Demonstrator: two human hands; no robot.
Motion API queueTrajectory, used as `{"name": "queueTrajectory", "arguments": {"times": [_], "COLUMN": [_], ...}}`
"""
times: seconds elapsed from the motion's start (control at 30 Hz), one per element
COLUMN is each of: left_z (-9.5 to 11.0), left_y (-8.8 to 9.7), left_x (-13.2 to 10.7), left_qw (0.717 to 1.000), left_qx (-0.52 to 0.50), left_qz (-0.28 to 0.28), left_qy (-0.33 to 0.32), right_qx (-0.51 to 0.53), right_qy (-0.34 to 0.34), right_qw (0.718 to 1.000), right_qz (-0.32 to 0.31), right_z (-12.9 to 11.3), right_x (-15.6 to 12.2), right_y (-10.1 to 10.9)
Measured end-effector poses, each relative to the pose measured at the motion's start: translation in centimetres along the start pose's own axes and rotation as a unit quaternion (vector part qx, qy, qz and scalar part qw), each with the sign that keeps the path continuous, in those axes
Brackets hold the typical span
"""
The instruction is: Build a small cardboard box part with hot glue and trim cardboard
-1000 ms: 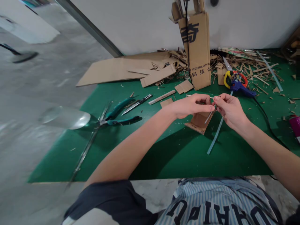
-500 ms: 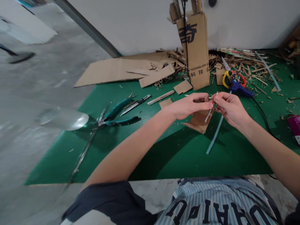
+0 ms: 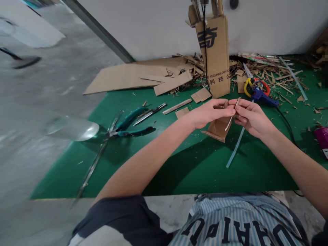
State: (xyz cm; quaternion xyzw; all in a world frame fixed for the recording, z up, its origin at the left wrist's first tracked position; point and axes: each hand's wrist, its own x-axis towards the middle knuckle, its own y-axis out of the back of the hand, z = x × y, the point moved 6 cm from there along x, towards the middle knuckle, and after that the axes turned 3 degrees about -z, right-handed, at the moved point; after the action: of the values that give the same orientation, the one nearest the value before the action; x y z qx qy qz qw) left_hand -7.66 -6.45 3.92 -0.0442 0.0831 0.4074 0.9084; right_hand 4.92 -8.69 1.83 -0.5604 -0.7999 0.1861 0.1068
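Over the green table, my left hand [image 3: 208, 114] is closed around a folded piece of brown cardboard [image 3: 219, 128], which hangs below its fingers. A slim metal nail [image 3: 229, 123] slants down in front of the cardboard, its flat head at the top. My right hand [image 3: 252, 116] pinches this nail between thumb and fingers. The tip of my left thumb reaches the nail too, so both hands meet there. Part of the cardboard lies hidden behind my left hand. A translucent glue stick [image 3: 235, 147] lies beneath my right hand, by the blue glue gun [image 3: 263, 97].
Green-handled pliers [image 3: 130, 126] and a utility knife [image 3: 150, 114] lie left on the table [image 3: 184, 171], with a clear bottle [image 3: 71, 128] and thin rods [image 3: 94, 164]. Behind are scissors [image 3: 252, 83], cardboard scraps [image 3: 276, 77] and a tall cardboard holder [image 3: 217, 61]. A purple can [image 3: 321, 140] stands right.
The nail has turned slightly between my fingers and now shows more of its length and head. The hands and cardboard have risen slightly. The whole view has shifted a little.
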Motion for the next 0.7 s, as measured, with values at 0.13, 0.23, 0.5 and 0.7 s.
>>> {"name": "queueTrajectory", "arguments": {"times": [0.13, 0.23, 0.5, 0.7], "left_z": [-0.2, -0.3, -1.3, -2.4], "left_y": [-0.3, -0.6, -0.6, -0.4], "left_x": [-0.1, -0.2, 0.2, 0.5], "left_qw": [0.999, 0.998, 0.998, 0.995], "left_qx": [0.008, 0.007, -0.015, -0.097], "left_qz": [-0.035, -0.058, -0.066, -0.026], "left_qy": [-0.001, -0.007, 0.006, 0.004], "right_qx": [-0.007, 0.001, 0.012, 0.005], "right_qy": [0.001, -0.004, -0.014, -0.031], "right_qw": [0.999, 0.997, 0.994, 0.999], "right_qz": [0.032, 0.073, 0.111, 0.004], "right_z": [0.2, 0.3, 0.5, 0.1], "right_x": [0.2, 0.3, 0.2, 0.1], "right_y": [0.8, 1.2, 1.2, 1.4]}}
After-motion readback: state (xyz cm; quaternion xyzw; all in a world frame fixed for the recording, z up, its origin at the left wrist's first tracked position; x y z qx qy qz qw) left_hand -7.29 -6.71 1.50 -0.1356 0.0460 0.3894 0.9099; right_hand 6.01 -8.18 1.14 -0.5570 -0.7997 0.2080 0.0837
